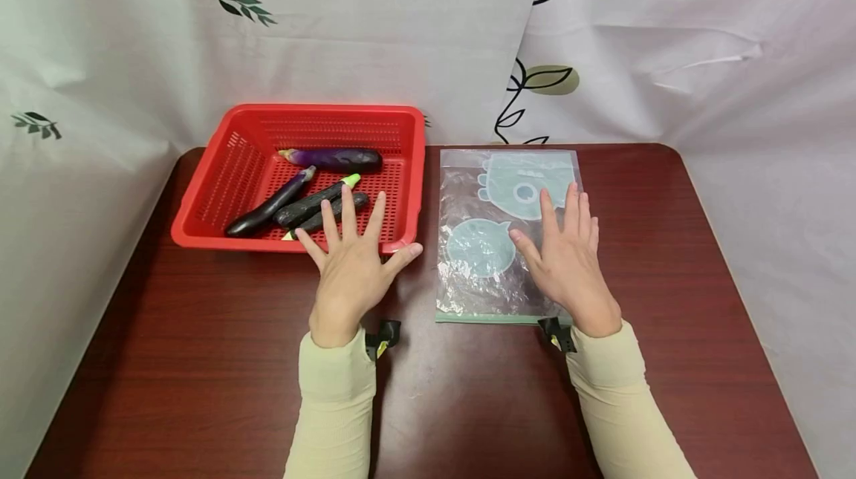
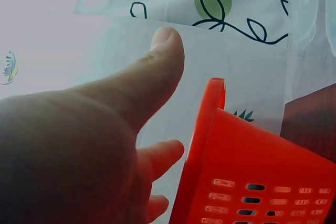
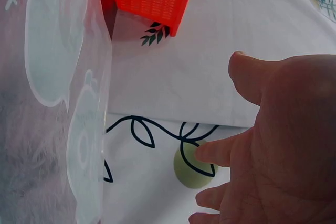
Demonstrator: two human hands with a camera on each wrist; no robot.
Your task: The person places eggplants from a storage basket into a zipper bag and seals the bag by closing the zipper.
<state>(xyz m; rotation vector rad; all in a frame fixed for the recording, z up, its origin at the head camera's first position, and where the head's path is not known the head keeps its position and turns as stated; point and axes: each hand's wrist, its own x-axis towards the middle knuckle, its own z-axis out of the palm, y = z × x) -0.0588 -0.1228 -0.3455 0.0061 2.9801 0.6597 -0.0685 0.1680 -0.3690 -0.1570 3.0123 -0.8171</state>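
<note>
My left hand (image 1: 351,271) is spread wide, palm down, over the near rim of a red plastic basket (image 1: 200,223). Inside the basket lie a purple eggplant (image 1: 341,160) at the back, a dark slender eggplant (image 1: 267,206) at the left, and two dark green, bumpy cucumbers (image 1: 310,206), partly behind the fingertips. My right hand (image 1: 571,264), fingers straight, hovers over a clear zip bag (image 1: 468,293) with pale cartoon shapes and a green strip along its near edge. In the left wrist view the thumb (image 2: 168,51) points past the basket's side. Neither hand holds anything.
The dark red wooden table (image 1: 234,360) has rounded far corners. Behind it hangs a white curtain (image 1: 374,26) with leaf prints, which also runs down both sides. A black strap mount (image 1: 384,338) sits on the left wrist, another (image 1: 557,336) on the right.
</note>
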